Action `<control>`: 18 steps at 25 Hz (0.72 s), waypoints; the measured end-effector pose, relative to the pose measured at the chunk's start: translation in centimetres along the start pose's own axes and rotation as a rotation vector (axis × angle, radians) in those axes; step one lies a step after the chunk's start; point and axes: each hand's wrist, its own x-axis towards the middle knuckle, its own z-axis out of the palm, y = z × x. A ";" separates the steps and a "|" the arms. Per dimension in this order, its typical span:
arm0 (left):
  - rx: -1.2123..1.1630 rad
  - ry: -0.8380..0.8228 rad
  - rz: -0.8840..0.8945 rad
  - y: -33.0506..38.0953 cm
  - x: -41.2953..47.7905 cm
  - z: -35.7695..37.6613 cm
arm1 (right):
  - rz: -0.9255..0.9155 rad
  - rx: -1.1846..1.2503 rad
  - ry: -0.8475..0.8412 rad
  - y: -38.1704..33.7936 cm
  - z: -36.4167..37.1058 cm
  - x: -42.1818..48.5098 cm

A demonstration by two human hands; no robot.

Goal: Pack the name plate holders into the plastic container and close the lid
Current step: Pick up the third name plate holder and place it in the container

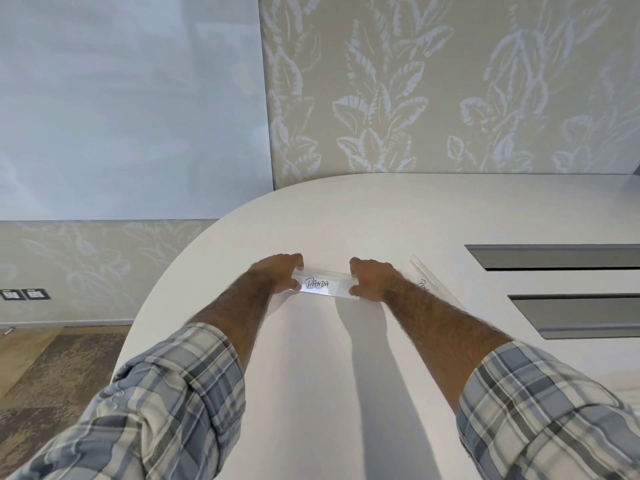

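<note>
White table [311, 358] was seen, where the "PANDA" name plate holder [325, 285] was pinched at its ends by left hand [278, 271] and right hand [372, 279]; just right of it, a second holder [434, 282] lay.

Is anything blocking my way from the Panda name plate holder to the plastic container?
Cannot tell: the container is not in view. Both hands, left hand and right hand, already grip the Panda holder by its ends.

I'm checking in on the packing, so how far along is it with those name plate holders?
Nothing looks packed yet: no plastic container or lid is in view. In hand: the left hand and right hand grip the ends of the "Panda" name plate holder on the white table. A second holder lies just right of the right hand. Packing both and closing the lid remains.
</note>
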 end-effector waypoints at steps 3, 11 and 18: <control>-0.026 -0.013 -0.021 0.5 -0.7 0.0 | -0.013 0.092 -0.048 -0.6 0.4 -0.3; 0.026 0.017 -0.005 2.2 -3.5 -1.1 | -0.026 0.078 -0.020 -0.8 0.2 -1.9; 0.036 0.052 0.000 4.4 -6.6 -3.3 | -0.030 0.062 0.016 -0.6 -2.7 -5.5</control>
